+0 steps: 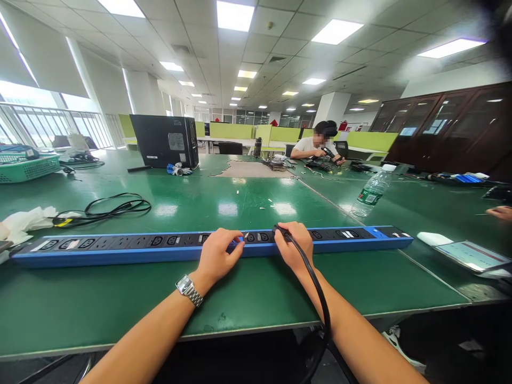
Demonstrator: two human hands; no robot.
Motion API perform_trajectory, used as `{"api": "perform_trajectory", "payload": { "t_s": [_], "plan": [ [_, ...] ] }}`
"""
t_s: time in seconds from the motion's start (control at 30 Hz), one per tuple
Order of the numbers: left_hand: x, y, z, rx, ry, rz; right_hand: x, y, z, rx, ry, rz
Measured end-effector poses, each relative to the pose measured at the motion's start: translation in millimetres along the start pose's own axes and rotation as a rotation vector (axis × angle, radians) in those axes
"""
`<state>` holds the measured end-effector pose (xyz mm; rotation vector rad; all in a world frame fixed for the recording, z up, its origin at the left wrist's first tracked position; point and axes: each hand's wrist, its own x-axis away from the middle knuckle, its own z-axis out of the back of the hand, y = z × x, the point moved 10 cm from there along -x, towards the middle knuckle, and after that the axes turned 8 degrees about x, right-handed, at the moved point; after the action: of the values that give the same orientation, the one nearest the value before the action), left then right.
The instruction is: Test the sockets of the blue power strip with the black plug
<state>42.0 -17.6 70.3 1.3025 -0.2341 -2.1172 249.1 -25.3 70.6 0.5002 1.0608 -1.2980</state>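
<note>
A long blue-framed rack power strip [104, 257] lies flat across the green counter [260, 298], its row of black sockets facing up. The right hand [296, 246] is at the strip, right of its middle, its grip closed around a black plug [277, 230] held at the sockets; whether the plug is fully seated is hard to tell, since the fingers cover it. A thick black cable [318, 282] runs from the plug over the right forearm and down past the strip's near side. The left hand [219, 255] rests on the strip near its middle, thumb and forefinger curved to a narrow gap with a bit of blue showing between them; I cannot tell whether this grip pinches anything. A silver wristwatch [190, 289] sits on the left wrist, on the near side of the strip.

Just beyond the strip's left part lies a loosely coiled black cord [116, 209], with crumpled white wrapping [30, 221] by that end. A tilted clear water bottle [372, 193] is behind the strip's right part, and a tablet-like screen [474, 255] lies off its right end. Farther beyond the strip are a black computer tower [162, 141] and, at left, a green plastic basket [34, 170]. A co-worker [300, 149] in a white top sits far behind the strip, to the right, handling dark parts.
</note>
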Motion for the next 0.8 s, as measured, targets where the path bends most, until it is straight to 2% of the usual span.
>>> {"api": "perform_trajectory", "payload": {
  "t_s": [0.1,0.3,0.47,0.67,0.8],
  "plan": [
    [0,1,0.9,-0.004,0.003,-0.004,1,7,2,0.027,0.021,-0.051],
    [0,1,0.2,-0.017,-0.005,0.002,2,-4,-1,0.063,-0.011,0.059],
    [0,0,-0.4,-0.011,-0.008,0.006,0,-3,1,0.099,0.003,-0.032],
    [0,2,-0.3,-0.026,-0.011,0.0,4,4,-6,0.052,-0.061,-0.071],
    [0,1,-0.3,-0.019,-0.007,-0.001,7,13,-13,0.14,-0.101,-0.109]
  ]
}}
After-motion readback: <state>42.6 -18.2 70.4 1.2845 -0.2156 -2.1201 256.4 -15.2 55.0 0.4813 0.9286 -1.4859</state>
